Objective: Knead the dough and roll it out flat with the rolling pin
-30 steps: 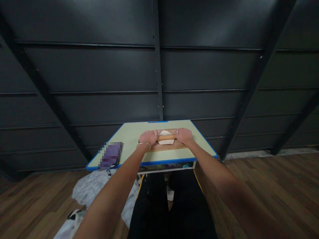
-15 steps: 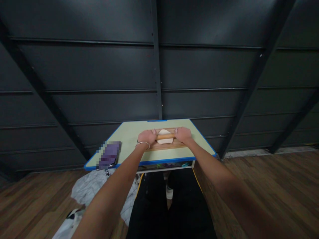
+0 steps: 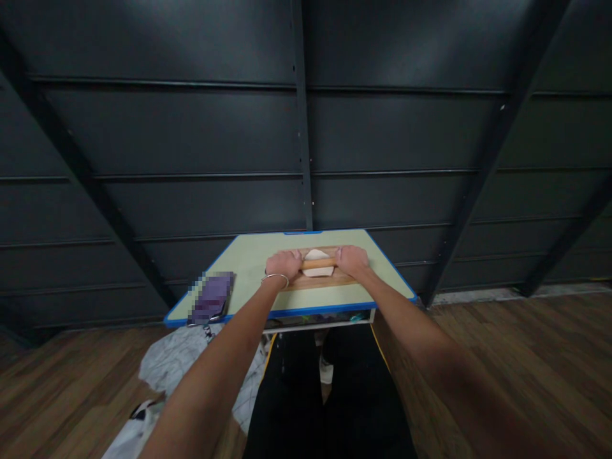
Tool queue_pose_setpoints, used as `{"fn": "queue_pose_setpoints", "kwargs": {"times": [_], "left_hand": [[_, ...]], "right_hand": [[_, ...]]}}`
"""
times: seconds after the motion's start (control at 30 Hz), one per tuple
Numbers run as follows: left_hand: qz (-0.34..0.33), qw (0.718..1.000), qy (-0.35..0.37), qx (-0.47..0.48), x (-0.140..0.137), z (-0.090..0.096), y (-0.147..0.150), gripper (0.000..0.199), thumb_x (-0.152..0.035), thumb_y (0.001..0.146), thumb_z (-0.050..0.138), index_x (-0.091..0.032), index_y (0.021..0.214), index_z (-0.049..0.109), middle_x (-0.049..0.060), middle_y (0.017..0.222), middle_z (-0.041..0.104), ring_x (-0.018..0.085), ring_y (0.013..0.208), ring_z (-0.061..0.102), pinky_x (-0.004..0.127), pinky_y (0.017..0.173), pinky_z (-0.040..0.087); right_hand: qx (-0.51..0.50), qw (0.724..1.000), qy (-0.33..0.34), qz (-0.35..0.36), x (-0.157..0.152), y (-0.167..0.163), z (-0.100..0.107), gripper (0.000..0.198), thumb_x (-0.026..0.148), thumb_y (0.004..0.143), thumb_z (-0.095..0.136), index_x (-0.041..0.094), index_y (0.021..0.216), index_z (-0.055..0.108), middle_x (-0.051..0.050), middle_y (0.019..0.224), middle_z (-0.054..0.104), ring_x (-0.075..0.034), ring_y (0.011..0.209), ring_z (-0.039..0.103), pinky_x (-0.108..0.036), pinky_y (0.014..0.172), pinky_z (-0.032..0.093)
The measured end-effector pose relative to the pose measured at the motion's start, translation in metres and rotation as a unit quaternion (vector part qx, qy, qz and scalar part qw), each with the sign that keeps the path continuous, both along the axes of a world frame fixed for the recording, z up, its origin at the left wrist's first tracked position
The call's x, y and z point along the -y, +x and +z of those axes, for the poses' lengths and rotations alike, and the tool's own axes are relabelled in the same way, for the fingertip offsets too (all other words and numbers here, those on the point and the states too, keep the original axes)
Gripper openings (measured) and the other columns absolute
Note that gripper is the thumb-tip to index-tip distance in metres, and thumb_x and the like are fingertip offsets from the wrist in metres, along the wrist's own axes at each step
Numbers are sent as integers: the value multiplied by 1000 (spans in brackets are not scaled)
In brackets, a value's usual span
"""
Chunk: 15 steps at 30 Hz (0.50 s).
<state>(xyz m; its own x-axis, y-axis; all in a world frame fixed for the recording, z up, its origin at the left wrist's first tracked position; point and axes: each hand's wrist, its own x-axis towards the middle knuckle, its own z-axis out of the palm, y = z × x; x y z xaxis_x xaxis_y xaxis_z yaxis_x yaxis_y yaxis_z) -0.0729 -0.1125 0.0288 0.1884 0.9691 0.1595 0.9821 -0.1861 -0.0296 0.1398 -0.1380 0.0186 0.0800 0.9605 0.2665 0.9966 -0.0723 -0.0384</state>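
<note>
A wooden rolling pin [image 3: 318,262] lies crosswise over a flat piece of pale dough [image 3: 317,272]. My left hand [image 3: 284,262], with a bracelet on its wrist, is wrapped round the pin's left end. Round the right end my right hand [image 3: 352,260] is closed in the same way. Both ends of the pin are hidden by my fingers. Under the dough is a wooden board [image 3: 310,282], partly covered by my hands.
The small table [image 3: 258,245] is pale green with a blue rim. A purple, partly pixelated phone-like object [image 3: 213,296] lies at its left front corner. Beyond the table rises a dark panelled wall [image 3: 229,140]. Pale crumpled cloth [image 3: 165,360] lies below, on the left.
Both hands keep their grip on the rolling pin, which stays over the dough at nearly the same place. The whole view has shifted very slightly.
</note>
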Motion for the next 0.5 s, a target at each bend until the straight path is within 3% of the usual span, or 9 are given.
{"fn": "queue_pose_setpoints", "kwargs": {"times": [0.33, 0.5], "left_hand": [[16, 999, 30, -10, -1, -3, 1, 59, -39, 104, 21, -13, 119, 72, 21, 116, 73, 33, 107, 70, 42, 84, 53], [20, 1000, 23, 1, 1, -1, 1, 58, -42, 104, 24, -14, 119, 72, 21, 117, 73, 32, 107, 70, 41, 85, 53]], "right_hand": [[3, 1000, -1, 10, 0, 3, -1, 56, 36, 106, 25, 14, 117, 75, -18, 120, 74, -26, 109, 70, -32, 90, 51], [-17, 998, -42, 36, -6, 7, 5, 57, 41, 106, 25, 15, 122, 73, -18, 127, 70, -28, 117, 67, -36, 97, 49]]}}
